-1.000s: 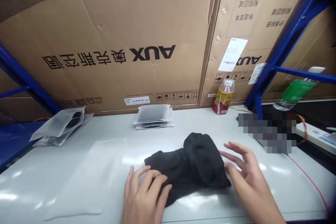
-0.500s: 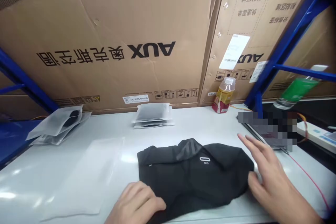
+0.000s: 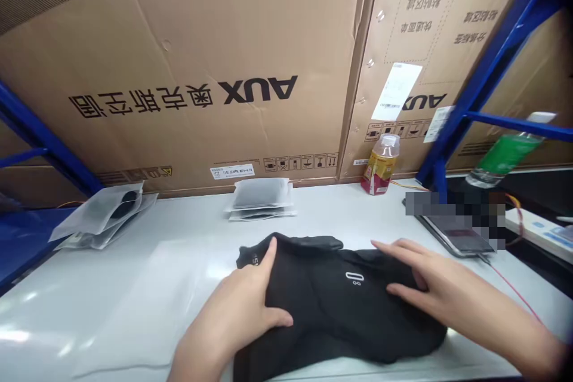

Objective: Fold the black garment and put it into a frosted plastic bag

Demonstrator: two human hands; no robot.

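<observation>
A black cloth item [image 3: 331, 304] with a small white print lies loosely folded near the table's front edge. On its left part rests my left hand [image 3: 242, 304], thumb and index finger spread apart, the other fingers hidden. My right hand [image 3: 421, 280] lies on the right part of the cloth, its fingers apart. Left of the cloth, a translucent plastic bag [image 3: 138, 304] lies flat on the white table [image 3: 215, 233].
Frosted packets lie in a stack [image 3: 262, 196] at the back and another pile [image 3: 102, 215] back left. A red-yellow bottle [image 3: 380, 164], a phone [image 3: 461, 233] with a cable and a power strip [image 3: 537, 230] are at right. Large cartons [image 3: 179, 42] stand behind.
My left hand has moved up over the cloth and spread its thumb and index finger. My right hand has shifted left onto the cloth. The cloth's upper edge has changed shape.
</observation>
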